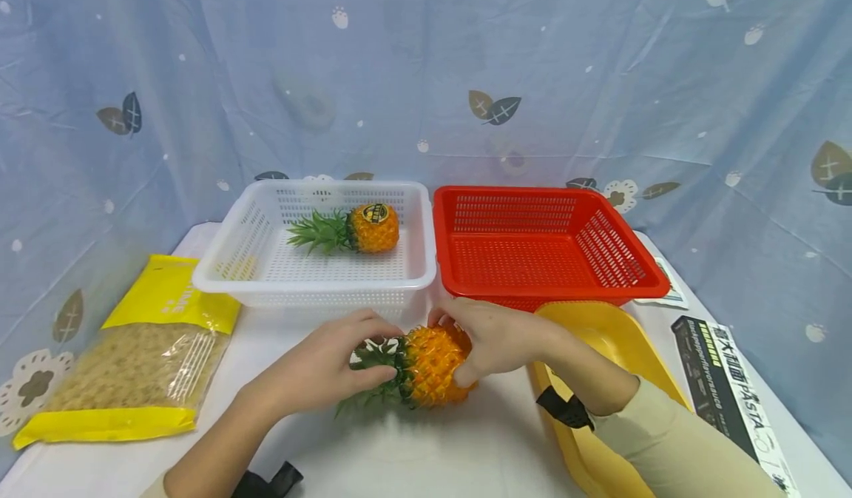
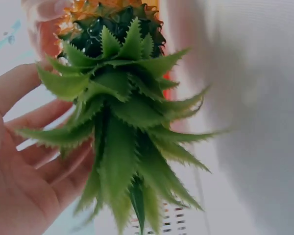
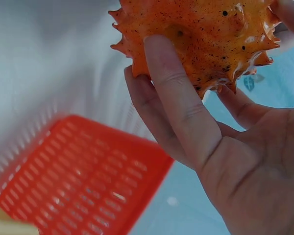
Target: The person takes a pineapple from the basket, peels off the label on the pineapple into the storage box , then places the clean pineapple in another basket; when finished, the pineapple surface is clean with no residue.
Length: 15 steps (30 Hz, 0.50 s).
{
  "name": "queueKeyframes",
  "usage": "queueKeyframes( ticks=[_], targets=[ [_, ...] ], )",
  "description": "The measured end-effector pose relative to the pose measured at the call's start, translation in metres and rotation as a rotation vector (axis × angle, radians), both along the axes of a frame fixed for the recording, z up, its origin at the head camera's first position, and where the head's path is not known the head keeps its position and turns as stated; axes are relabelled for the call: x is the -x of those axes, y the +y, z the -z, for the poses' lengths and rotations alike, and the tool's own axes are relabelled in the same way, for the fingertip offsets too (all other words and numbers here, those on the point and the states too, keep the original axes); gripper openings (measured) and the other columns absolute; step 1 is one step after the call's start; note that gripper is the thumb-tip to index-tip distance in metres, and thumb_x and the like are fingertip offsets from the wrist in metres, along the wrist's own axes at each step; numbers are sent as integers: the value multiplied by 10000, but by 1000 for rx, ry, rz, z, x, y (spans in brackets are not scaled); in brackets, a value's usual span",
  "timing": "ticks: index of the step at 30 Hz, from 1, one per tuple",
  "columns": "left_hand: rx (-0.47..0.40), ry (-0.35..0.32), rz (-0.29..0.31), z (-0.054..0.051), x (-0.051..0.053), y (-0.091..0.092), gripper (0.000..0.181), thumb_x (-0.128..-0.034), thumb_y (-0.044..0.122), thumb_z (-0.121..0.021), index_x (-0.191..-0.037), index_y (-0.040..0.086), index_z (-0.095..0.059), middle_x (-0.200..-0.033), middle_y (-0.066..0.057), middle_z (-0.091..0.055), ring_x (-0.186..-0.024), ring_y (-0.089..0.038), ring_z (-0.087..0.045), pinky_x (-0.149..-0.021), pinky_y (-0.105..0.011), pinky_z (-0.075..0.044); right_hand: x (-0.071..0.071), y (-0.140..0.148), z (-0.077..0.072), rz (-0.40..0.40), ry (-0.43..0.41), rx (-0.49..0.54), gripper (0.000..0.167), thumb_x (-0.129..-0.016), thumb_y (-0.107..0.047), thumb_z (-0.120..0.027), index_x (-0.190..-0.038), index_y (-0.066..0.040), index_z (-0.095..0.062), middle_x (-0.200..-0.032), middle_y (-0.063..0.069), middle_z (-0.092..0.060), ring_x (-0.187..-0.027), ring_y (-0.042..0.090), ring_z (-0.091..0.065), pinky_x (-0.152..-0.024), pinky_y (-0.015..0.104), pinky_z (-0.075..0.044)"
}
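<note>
Orange and bumpy, the pineapple [image 1: 435, 372] is over the white surface [image 1: 413, 453], in front of the holey white basket [image 1: 313, 287]. We see the right grip [image 1: 499, 335] curled round its fat end, and the left grip [image 1: 333, 354] loosely spread beside its leaves [image 2: 122, 112]. Only the right wrist view shows us its shiny, spotty bottom [image 3: 206, 29]; the left shows us saw-like leaf edges best.

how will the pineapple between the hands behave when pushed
The pineapple may roll, its body being rounded, though its spreading crown might check that. Its shiny skin looks slightly slippery, but the pointed bumps should probably give fingers some grip.
</note>
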<state>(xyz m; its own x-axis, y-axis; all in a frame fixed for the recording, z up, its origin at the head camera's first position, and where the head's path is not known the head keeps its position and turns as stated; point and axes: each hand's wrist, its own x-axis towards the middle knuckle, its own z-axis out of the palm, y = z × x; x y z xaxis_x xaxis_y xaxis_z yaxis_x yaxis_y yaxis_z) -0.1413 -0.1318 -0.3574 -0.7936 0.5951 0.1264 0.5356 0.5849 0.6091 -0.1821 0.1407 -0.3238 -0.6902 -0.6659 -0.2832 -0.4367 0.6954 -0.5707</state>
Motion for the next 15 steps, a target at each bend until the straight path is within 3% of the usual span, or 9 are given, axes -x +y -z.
queueKeyframes(
  ticks=[4, 10, 15],
  targets=[
    [-102, 45, -8, -8, -2, -5, 320, -958, 255, -754, -1272, 229, -696, -1219, 109, -683, -1124, -132, -657, -917, -349, -597, 0, 9, -10, 5, 12, 14, 599, -737, -133, -787, -1273, -183, -526, -1193, -12, -589, -1067, 183, -536, -888, 365, -516],
    [-204, 183, -53, -16, 0, -12, 266, -942, 183, -769, -1180, 292, -721, -1148, 185, -701, -1085, -50, -660, -946, -359, -582, -1, 22, -28, 36, -1, 18, 598, -754, -134, -770, -1296, -205, -527, -1220, -29, -594, -1099, 180, -556, -912, 360, -534],
    [-273, 274, -80, -21, 3, -18, 272, -937, 109, -759, -1159, 264, -737, -1108, 158, -727, -1033, -43, -672, -893, -298, -571, 0, 33, -45, 41, -2, 21, 616, -753, -107, -745, -1320, -191, -520, -1257, -6, -593, -1088, 200, -577, -885, 356, -546]
  ],
)
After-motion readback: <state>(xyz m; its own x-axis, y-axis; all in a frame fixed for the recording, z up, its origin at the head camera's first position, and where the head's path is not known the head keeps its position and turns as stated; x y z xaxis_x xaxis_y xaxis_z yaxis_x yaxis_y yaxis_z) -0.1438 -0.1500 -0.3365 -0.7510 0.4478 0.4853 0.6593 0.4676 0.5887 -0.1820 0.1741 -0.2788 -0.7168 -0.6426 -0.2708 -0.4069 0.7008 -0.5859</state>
